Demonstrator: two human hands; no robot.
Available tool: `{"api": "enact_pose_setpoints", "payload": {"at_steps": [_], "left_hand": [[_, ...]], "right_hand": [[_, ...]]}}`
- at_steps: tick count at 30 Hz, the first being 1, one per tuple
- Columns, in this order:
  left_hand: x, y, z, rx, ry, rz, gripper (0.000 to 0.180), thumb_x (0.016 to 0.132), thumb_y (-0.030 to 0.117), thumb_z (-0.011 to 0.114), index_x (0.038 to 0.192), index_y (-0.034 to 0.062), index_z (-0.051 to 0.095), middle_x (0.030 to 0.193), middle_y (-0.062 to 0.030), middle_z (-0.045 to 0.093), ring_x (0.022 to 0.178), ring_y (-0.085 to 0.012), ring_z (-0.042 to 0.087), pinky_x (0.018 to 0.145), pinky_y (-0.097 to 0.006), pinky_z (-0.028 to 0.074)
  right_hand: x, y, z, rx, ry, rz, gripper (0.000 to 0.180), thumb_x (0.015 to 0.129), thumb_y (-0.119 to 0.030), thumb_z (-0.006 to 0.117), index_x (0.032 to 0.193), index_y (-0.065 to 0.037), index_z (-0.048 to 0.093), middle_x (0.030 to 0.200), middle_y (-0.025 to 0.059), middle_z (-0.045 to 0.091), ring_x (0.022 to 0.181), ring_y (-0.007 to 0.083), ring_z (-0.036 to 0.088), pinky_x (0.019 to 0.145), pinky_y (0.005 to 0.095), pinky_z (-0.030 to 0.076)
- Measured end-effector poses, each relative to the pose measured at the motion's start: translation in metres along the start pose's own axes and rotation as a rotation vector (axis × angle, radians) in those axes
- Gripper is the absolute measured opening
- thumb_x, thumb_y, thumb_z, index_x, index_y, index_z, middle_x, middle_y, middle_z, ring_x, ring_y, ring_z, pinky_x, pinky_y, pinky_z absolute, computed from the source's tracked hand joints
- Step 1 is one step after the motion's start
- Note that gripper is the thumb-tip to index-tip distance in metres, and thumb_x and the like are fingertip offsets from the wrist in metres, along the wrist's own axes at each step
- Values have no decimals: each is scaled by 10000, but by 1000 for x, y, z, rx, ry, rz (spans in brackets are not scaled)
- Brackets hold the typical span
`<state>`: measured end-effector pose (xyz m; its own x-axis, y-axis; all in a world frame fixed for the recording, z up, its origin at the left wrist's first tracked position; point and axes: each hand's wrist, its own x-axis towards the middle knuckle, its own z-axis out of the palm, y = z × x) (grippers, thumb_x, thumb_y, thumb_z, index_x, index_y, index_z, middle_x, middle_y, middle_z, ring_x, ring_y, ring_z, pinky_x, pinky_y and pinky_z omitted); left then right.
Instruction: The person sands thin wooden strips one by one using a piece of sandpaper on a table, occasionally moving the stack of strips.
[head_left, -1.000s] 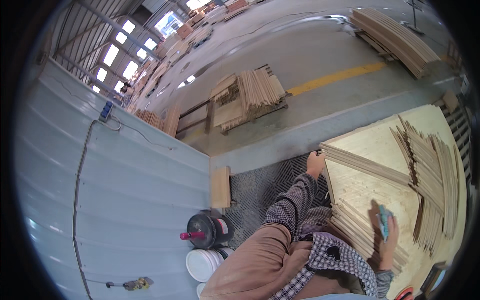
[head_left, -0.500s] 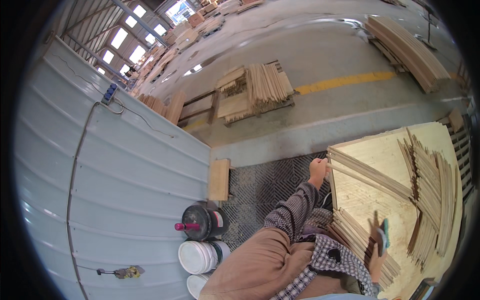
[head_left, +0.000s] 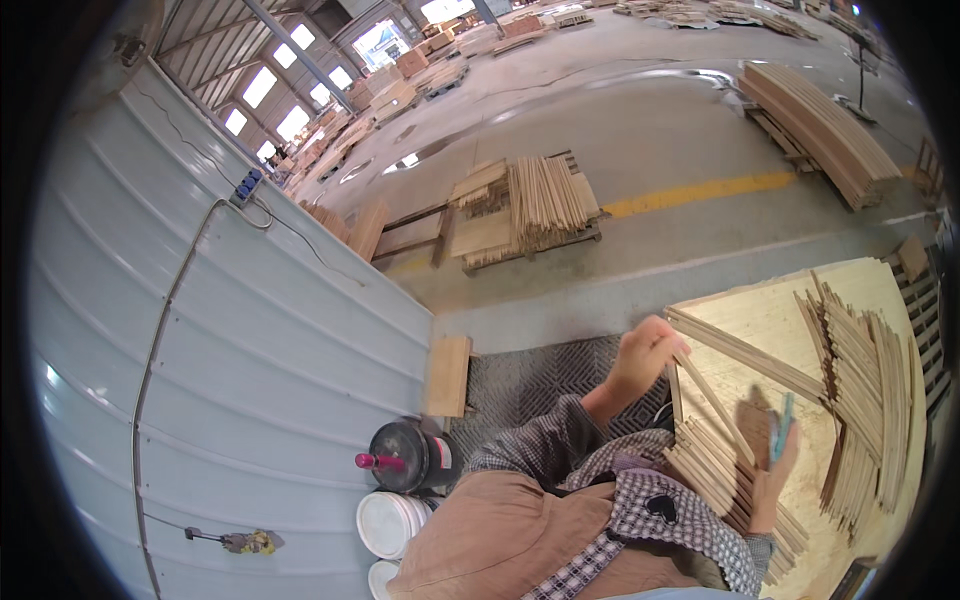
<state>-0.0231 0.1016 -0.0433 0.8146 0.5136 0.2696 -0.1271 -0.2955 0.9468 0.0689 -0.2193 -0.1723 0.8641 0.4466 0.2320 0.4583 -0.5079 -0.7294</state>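
My left hand (head_left: pixel 645 360) is closed on one end of a thin wooden strip (head_left: pixel 714 402), raised at the pale plywood tabletop's left edge. The strip slants down toward my right hand (head_left: pixel 772 485), which grips a flat teal block (head_left: pixel 784 425); its exact kind is unclear. Beneath and beside that hand lies a bundle of wooden strips (head_left: pixel 708 462) along the near side of the plywood top (head_left: pixel 850 283). More strips (head_left: pixel 745 352) lie diagonally behind the raised one. A larger, uneven pile of strips (head_left: pixel 865 400) covers the right part of the top.
A pale corrugated metal wall (head_left: pixel 250 390) stands at left. Beside it are a black bucket (head_left: pixel 412 455), white buckets (head_left: pixel 385 525) and a wooden block (head_left: pixel 447 376). A dark rubber mat (head_left: pixel 540 380) covers the floor. Pallets of strips (head_left: pixel 545 205) and stacked boards (head_left: pixel 815 130) stand farther off.
My left hand has lifted a strip and swung its far end toward me, away from the right pile. My right hand has moved up and slightly right with the teal block.
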Motion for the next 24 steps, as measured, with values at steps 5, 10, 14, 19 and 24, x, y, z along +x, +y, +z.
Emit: {"api": "enact_pose_setpoints", "payload": {"at_steps": [5,10,14,19,24], "left_hand": [[-8,9,30,-509,18,4,170,1017,142,418,902,49,503,778,-41,603,715,-137,575,757,-313,493],[7,24,55,-1057,60,11,329,1056,313,309,828,118,445,640,26,390,581,-121,393,723,-320,437],[18,21,64,-1147,12,126,320,1040,309,368,795,118,445,590,30,369,538,-113,376,633,-310,413],[7,21,78,-1100,-73,167,332,994,223,483,692,101,416,508,9,362,440,-113,338,452,-277,353],[1,39,72,-1073,-98,40,311,955,100,448,648,94,401,496,1,361,430,-121,336,443,-281,347]], "right_hand": [[-11,1,16,237,-43,222,630,904,90,436,1494,-53,271,1499,174,301,1367,322,323,1131,415,288],[-21,-8,7,225,145,167,553,956,10,421,1486,-22,270,1498,181,312,1373,305,320,1130,406,275],[-8,-35,-4,82,108,-15,522,967,-70,395,1472,4,284,1502,185,314,1361,340,329,1118,433,262],[-3,-18,19,329,-62,157,531,965,-127,446,1465,-6,311,1492,184,334,1347,327,347,1109,419,267],[-21,67,39,384,200,237,517,965,-24,407,1474,-42,315,1486,151,348,1353,297,345,1098,383,303]]}}
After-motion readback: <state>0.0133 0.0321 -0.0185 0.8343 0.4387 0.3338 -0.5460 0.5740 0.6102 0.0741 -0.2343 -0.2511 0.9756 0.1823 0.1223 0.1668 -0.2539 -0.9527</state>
